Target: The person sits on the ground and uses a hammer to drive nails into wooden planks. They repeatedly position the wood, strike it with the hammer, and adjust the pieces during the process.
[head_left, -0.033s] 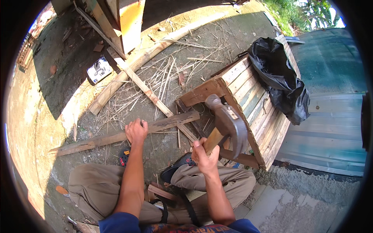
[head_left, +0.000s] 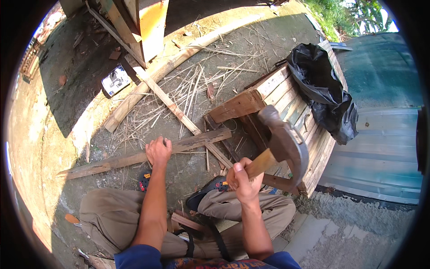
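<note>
My right hand (head_left: 245,181) is wrapped round the wooden handle of a claw hammer (head_left: 286,145), which is raised with its dark metal head up and to the right, in front of a wooden crate. My left hand (head_left: 158,151) is closed over a long weathered wooden plank (head_left: 197,141), fingers curled at its upper edge. The plank tapers to a point at its far left end. Near its right end it rests across a thinner, paler wooden strip (head_left: 177,112) that runs diagonally. Whether my left fingers also pinch something small cannot be seen.
A slatted wooden crate (head_left: 280,85) lies at the right, with a black plastic bag (head_left: 316,74) draped on it. Behind stands a corrugated metal sheet (head_left: 371,148). A long pole (head_left: 148,87), scattered thin sticks (head_left: 192,87) and a rectangular tin (head_left: 115,80) lie on the ground ahead.
My right hand and the hammer have moved right and toward the camera, away from the plank. My left hand stays on the plank, and the plank has not visibly shifted.
</note>
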Motion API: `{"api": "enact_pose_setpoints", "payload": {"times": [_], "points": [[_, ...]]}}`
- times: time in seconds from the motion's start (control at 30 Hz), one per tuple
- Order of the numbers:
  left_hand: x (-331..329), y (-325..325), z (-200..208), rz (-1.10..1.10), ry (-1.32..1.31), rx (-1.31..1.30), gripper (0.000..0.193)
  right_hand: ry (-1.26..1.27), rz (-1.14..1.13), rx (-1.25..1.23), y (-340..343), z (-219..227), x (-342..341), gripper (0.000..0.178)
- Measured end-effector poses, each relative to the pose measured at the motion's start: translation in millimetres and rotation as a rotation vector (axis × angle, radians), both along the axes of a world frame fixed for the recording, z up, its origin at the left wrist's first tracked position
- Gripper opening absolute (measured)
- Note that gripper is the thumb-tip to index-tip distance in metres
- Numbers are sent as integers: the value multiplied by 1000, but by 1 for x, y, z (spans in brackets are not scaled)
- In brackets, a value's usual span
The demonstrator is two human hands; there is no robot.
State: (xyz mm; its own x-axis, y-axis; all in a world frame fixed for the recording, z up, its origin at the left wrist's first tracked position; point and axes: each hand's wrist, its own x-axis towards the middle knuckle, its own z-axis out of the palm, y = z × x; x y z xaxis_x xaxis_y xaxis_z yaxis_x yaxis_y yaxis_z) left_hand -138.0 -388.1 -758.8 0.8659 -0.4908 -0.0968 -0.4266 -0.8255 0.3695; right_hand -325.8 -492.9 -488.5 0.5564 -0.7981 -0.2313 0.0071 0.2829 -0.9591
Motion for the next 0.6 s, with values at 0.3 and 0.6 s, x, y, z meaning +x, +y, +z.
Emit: {"api": "enact_pose_setpoints", "payload": {"times": [0.3, 0.6], "points": [[-5, -4, 12, -34, 39, 1, 31, 449, -112, -274, 27, -214, -58, 34], [5, -6, 19, -57, 102, -46, 42, 582, -71, -59, 26, -204, -51, 39]]}}
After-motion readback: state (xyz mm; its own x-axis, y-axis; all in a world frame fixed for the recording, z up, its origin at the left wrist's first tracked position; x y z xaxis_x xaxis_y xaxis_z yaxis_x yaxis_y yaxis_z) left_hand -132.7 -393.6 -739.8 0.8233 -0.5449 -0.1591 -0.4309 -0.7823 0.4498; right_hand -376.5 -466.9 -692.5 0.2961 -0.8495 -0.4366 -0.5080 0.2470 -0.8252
